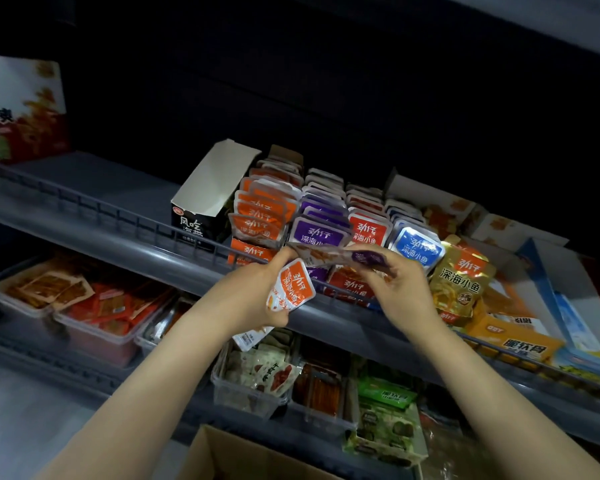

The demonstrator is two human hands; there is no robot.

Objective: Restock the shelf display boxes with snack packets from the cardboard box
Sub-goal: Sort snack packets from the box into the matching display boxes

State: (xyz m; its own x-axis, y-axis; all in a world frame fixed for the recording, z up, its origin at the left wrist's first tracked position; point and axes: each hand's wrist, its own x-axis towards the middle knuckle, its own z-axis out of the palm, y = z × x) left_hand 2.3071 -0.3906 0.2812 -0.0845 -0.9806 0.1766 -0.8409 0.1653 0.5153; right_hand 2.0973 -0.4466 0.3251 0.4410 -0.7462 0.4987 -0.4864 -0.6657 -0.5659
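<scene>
My left hand [257,296] grips a small stack of orange snack packets [291,285] in front of the shelf rail. My right hand [399,289] pinches a purple packet [368,258] lying flat between both hands, its left end touching my left fingers. Behind stand display boxes filled with rows of packets: orange [260,216], purple [321,226], red [368,223] and blue [416,244]. The open cardboard box [222,455] sits at the bottom edge, its inside hidden.
A grey wire rail [118,216] fronts the middle shelf. A black-and-white open carton [205,199] stands left of the orange row. Gold bags [461,278] lie to the right. Clear bins [250,386] of snacks fill the lower shelf.
</scene>
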